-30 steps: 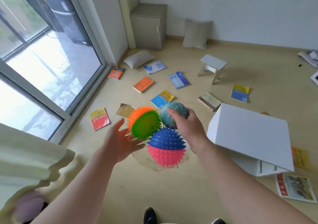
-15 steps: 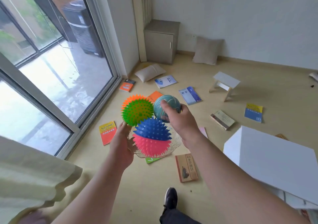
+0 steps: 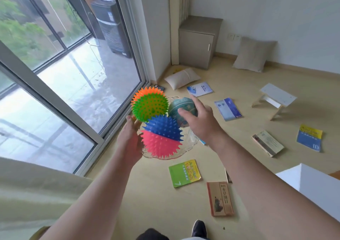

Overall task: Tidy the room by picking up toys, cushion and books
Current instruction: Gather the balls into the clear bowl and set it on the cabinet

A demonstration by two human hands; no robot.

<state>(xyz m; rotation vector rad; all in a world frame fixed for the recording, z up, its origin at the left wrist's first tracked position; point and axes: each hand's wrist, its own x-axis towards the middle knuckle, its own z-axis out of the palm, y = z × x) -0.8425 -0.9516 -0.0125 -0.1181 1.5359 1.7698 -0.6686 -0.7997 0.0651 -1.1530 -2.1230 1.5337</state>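
Three balls (an orange-green spiky ball (image 3: 150, 105), a blue-pink spiky ball (image 3: 161, 137), a teal ball (image 3: 179, 105)) are carried in one glass bowl (image 3: 192, 140). The bowl is gripped in mid-air by the left hand (image 3: 128, 143), fingers hidden beneath. The teal ball is touched by the right hand (image 3: 199, 122), fingers spread. Six books (image 3: 184, 172) and two cushions (image 3: 183, 77) are seen whole on the floor (image 3: 239, 74).

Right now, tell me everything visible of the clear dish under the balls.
The clear dish looks like glass or clear plastic, shallow, with a wavy rim. It is held up over the floor, the left hand gripping its left edge. Three balls sit in it: an orange-and-green spiky ball, a blue-and-pink spiky ball and a teal ball, which hide most of it.
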